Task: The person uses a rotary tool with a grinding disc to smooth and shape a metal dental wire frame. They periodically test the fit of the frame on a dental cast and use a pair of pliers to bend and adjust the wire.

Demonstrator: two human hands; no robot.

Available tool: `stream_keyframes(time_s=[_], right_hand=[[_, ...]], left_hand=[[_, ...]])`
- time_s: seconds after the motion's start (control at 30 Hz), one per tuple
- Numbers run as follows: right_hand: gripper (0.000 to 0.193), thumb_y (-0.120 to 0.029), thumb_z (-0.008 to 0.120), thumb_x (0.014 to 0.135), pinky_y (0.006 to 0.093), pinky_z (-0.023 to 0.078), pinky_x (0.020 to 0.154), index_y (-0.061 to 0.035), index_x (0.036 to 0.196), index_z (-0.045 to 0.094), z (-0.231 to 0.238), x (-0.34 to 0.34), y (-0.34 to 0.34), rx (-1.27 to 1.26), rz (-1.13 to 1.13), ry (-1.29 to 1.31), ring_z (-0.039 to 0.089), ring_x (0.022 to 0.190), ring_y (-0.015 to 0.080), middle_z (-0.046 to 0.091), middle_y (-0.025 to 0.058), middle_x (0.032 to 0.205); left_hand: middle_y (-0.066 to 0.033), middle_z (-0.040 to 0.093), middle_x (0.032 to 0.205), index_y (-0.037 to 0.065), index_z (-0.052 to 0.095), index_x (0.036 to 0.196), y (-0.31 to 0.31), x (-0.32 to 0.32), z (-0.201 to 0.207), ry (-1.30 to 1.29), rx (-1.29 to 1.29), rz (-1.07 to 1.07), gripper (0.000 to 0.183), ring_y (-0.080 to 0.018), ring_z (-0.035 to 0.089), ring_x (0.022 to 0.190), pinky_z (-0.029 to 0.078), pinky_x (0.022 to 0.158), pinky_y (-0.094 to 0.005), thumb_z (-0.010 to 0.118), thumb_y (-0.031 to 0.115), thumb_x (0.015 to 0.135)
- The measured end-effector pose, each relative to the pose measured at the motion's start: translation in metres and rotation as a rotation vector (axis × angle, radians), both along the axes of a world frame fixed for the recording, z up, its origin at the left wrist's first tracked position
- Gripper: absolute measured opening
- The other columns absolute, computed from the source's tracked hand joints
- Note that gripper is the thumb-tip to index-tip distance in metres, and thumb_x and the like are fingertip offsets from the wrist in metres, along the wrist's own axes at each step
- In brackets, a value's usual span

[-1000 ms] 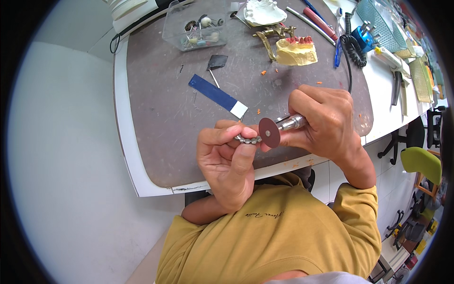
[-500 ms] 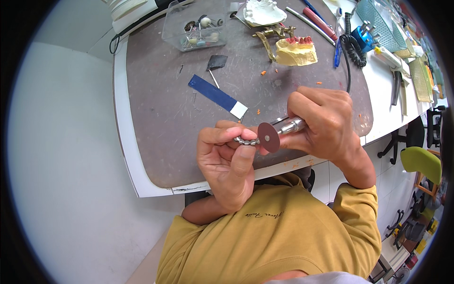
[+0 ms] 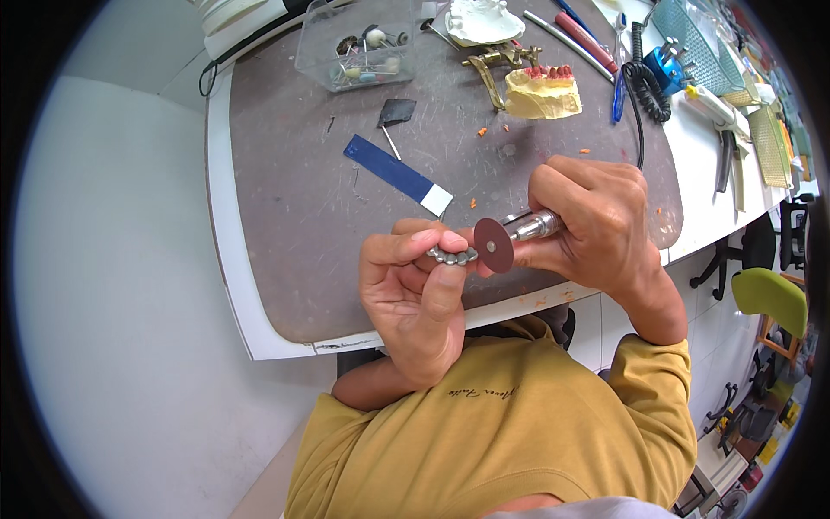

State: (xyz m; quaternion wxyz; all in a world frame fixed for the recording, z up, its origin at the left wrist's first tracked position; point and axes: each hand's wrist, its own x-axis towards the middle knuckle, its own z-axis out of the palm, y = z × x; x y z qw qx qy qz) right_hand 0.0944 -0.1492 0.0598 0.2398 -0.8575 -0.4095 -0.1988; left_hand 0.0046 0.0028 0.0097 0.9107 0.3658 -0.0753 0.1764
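Between the thumb and fingertips of my left hand (image 3: 415, 294) is a curved silver metal dental bridge (image 3: 451, 257). My right hand (image 3: 596, 221) grips a metal rotary handpiece (image 3: 538, 227). On the handpiece's tip sits a flat reddish-brown cutting disc (image 3: 494, 246), close by the right end of the bridge. Whether disc and bridge touch I cannot tell. Some right fingertips are hidden behind the disc and handpiece. Above the hands lies a blue strip with a white end (image 3: 389, 169).
A yellow dental model with red teeth (image 3: 543, 93) stands by a brass articulator (image 3: 486, 78) and a white plaster model (image 3: 484, 22). A clear box of burs (image 3: 356, 52) is at the back left. A dark square piece (image 3: 396, 112), pens and a coiled black cord (image 3: 647, 93) lie around.
The bridge has tilted slightly in my left fingers, showing more of its surface. The handpiece and disc have shifted a little to the right.
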Motion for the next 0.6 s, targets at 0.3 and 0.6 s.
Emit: stream_keyframes(time_s=[0.3, 0.6], right_hand=[[0.062, -0.063, 0.075, 0.064, 0.0282, 0.034, 0.037, -0.0110, 0.057, 0.041, -0.0018, 0.0006, -0.0002, -0.004, 0.017, 0.001, 0.043, 0.037, 0.0133, 0.039, -0.0017, 0.048], [0.061, -0.062, 0.075, 0.065, 0.0278, 0.035, 0.038, -0.0110, 0.057, 0.042, -0.0022, 0.0006, 0.0009, -0.001, 0.016, -0.005, 0.044, 0.038, 0.0134, 0.039, -0.0018, 0.048]], left_hand=[[-0.0073, 0.057, 0.110, 0.008, 0.054, 0.119, -0.0004, -0.0003, -0.0006, -0.007, 0.021, 0.017, 0.029, -0.0240, 0.062, 0.106, 0.051, 0.098, -0.0386, 0.056, -0.002, 0.092], [-0.0082, 0.056, 0.111, 0.007, 0.054, 0.121, 0.0001, -0.0013, -0.0032, -0.016, 0.058, 0.037, 0.030, -0.0274, 0.062, 0.107, 0.052, 0.096, -0.0388, 0.058, -0.001, 0.092]])
